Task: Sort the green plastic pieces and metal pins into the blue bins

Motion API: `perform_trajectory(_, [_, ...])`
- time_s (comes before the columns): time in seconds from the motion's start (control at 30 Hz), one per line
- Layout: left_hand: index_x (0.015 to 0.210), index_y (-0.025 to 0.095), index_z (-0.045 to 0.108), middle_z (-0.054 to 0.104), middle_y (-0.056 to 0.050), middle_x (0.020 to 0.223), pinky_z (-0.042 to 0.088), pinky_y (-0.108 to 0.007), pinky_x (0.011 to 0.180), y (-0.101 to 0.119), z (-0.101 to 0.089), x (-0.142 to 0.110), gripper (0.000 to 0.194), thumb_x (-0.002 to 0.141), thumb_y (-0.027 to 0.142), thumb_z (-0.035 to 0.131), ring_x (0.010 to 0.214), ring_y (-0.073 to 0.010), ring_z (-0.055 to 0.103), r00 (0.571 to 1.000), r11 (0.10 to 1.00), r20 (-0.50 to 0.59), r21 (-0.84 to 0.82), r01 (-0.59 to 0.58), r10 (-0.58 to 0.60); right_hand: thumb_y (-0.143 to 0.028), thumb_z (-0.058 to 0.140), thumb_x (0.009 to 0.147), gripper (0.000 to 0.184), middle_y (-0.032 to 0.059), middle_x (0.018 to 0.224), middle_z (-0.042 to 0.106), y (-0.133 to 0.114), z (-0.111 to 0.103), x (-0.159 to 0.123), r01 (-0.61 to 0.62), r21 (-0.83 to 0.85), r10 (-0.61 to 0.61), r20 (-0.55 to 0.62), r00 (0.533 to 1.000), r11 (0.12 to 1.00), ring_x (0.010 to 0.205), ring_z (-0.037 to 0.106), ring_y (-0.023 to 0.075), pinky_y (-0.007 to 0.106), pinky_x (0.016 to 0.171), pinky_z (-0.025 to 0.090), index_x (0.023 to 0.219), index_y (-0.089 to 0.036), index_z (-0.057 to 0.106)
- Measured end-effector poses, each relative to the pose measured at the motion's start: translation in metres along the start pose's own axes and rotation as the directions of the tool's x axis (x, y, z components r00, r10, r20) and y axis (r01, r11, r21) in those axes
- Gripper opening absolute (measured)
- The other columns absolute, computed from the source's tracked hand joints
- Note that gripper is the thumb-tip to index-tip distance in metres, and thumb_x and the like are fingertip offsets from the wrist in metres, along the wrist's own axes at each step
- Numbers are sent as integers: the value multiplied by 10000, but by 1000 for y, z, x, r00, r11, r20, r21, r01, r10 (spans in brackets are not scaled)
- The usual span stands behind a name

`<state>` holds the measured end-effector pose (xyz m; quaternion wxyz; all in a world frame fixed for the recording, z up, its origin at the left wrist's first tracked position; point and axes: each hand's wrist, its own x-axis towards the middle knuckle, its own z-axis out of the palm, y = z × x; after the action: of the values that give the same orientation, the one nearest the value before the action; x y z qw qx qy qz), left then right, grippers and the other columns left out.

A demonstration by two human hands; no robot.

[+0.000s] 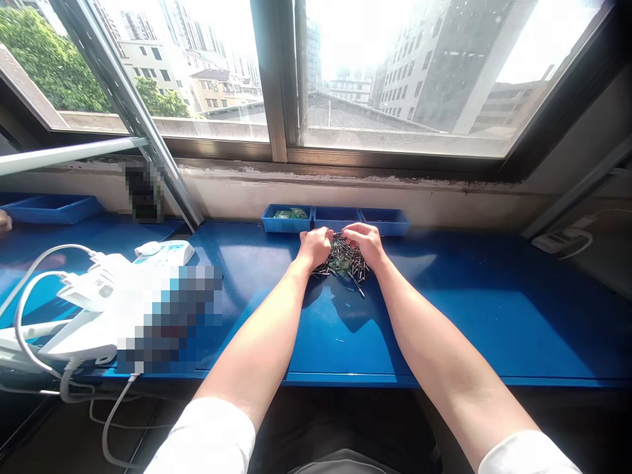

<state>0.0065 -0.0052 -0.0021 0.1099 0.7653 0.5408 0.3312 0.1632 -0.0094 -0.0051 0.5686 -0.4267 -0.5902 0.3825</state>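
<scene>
A heap of thin, dark, rod-like parts with shiny ends (340,253) lies on the blue tabletop, with bits of green among them. At the heap's left side is my left hand (316,247), fingers curled closed; whatever they grip is hidden. My right hand (364,238) reaches in from the other side, thumb and fingers pinched together over the heap's far edge. What sits in that pinch is too small to name. One rod (362,293) sticks out toward me from the near edge.
Behind the heap, against the wall, stand a blue bin with green pieces (287,228) and two more blue bins (337,210). White power strips with plugs and cables (99,289) crowd the left side. Another person's hand (4,222) shows at the far left, near a blue tray (59,212).
</scene>
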Motion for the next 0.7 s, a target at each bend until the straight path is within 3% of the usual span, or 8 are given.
perform_trajectory(0.2, [800, 219, 631, 704, -47, 915, 360, -342, 869, 1, -1, 1, 392, 925, 400, 308, 934, -210, 607, 998, 998, -39, -27, 50, -51, -396, 619, 677, 271, 44, 761, 706, 2, -2, 0, 19, -52, -21, -41, 999, 998, 702, 621, 179, 277, 579, 461, 824, -188, 712])
perform_trajectory(0.37, [911, 228, 636, 680, -60, 1024, 365, -351, 896, -2, -1, 3, 362, 920, 406, 322, 1040, -228, 573, 981, 989, -126, -24, 146, -148, -333, 598, 692, 314, 39, 948, 714, 5, -4, 4, 67, -170, -90, -128, 988, 983, 918, 635, 205, 345, 826, 493, 956, -195, 698])
perform_trajectory(0.53, [922, 230, 644, 675, -55, 1042, 373, -360, 912, -6, 1, 4, 305, 890, 385, 383, 1055, -234, 568, 970, 981, -145, -21, 194, -195, -285, 583, 689, 467, 18, 1105, 666, 10, -5, 6, 49, -461, -147, -179, 973, 886, 1068, 557, 210, 366, 982, 418, 1149, -227, 635])
perform_trajectory(0.7, [907, 229, 646, 671, -62, 1046, 369, -376, 923, -8, 3, 5, 269, 870, 362, 415, 1056, -243, 567, 970, 980, -139, -22, 198, -199, -293, 585, 697, 613, 54, 1165, 612, 5, -3, 2, -31, -629, -72, -138, 988, 777, 1178, 458, 262, 404, 1014, 363, 1303, -229, 519])
